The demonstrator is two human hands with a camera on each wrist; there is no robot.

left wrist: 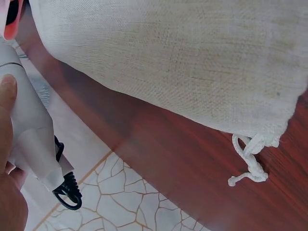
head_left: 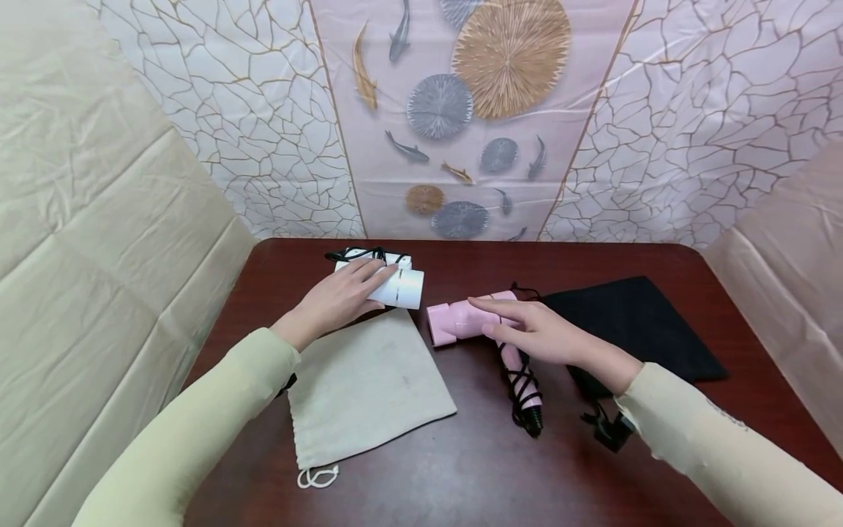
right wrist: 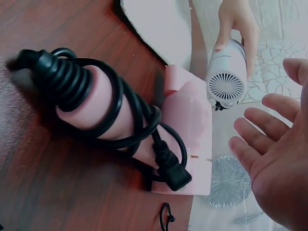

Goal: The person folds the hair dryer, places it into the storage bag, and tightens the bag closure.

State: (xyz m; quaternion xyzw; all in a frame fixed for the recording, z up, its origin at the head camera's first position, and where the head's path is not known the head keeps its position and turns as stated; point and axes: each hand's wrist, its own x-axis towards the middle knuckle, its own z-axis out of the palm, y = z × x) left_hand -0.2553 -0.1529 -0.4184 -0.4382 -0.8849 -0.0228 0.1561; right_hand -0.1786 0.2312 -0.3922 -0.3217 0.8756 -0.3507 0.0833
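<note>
**White dryer (head_left: 408, 290) gripped, pink dryer (head_left: 465, 320) lying free**

We find the white dryer near the table's (head_left: 454, 461) far edge, barrel axis running left to right, vented end facing right. The pink dryer lies right of centre: nozzle leftward, cord-wrapped handle towards the wearer. We note a dark red-brown wood-grain surface, a pale drawstring bag (head_left: 369, 388), a black cloth (head_left: 626, 329) and a patterned wall covering (head_left: 507, 58). The left hand (head_left: 339, 298) clasps the white barrel between thumb and fingers; the right hand (head_left: 545, 333) hovers by the pink barrel, fingers extended, grasping nothing.
</note>
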